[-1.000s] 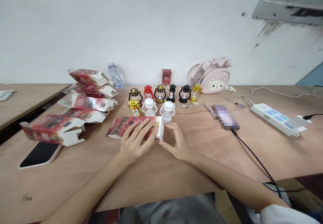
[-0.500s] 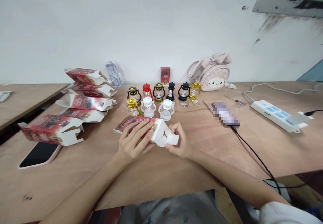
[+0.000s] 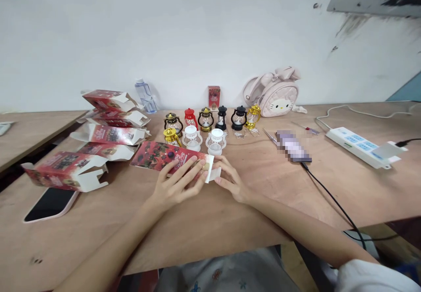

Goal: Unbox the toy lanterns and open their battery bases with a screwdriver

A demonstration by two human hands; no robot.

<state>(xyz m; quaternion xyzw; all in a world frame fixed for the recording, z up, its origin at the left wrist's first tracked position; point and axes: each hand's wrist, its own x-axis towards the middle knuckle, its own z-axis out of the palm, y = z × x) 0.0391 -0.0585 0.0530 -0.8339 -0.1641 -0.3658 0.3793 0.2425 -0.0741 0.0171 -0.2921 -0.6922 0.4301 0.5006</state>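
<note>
A red printed cardboard box (image 3: pixel 161 156) lies tilted between my hands, its printed face up and its white flap end to the right. My left hand (image 3: pixel 179 180) is closed over the box's right half, fingers across the printed face. At the flap end, my right hand (image 3: pixel 232 180) pinches the white flap (image 3: pixel 215 174) between thumb and fingers. Just behind the box stand two white mini lanterns (image 3: pixel 216 140) and a gold one (image 3: pixel 171 135). Further back is a row of several more lanterns (image 3: pixel 206 119) in bronze, red, black and gold.
Several red boxes (image 3: pixel 112 134) with open flaps are piled at left, beside a dark phone (image 3: pixel 51 204). A bottle (image 3: pixel 145 95), a small red box (image 3: pixel 213 97) and a pink bag (image 3: pixel 279 97) stand by the wall. At right are a cabled phone (image 3: pixel 292 146) and a power strip (image 3: pixel 358 145).
The box has turned so its printed face shows more and its flap end less. My right hand has shifted slightly up with the flap.
</note>
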